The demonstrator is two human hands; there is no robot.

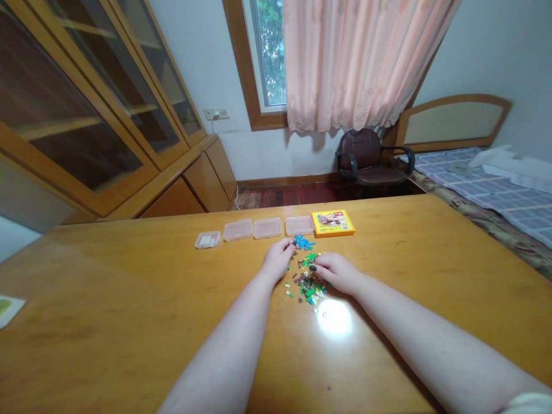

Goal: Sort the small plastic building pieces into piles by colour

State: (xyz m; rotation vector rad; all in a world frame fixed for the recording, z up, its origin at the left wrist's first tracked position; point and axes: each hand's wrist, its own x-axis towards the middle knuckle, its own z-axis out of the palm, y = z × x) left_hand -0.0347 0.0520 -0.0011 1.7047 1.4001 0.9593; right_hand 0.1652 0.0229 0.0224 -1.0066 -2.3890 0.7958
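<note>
Small toy building bricks lie loose on the wooden table. A cluster of blue bricks sits at the far side, and a mixed pile of brown, green and pale bricks spreads nearer me. My left hand is left of the blue cluster, its fingers closed at the tips beside it; whatever they pinch is too small to name. Above the right side of the mixed pile, my right hand has thumb and fingers drawn together next to some green bricks. A dark spot shows at its thumb tip, and anything held is hidden.
Behind the bricks stand shallow clear plastic trays in a row, the small leftmost tray holding something pale. A yellow box lies at the row's right end. A white-and-green item rests at the table's left edge.
</note>
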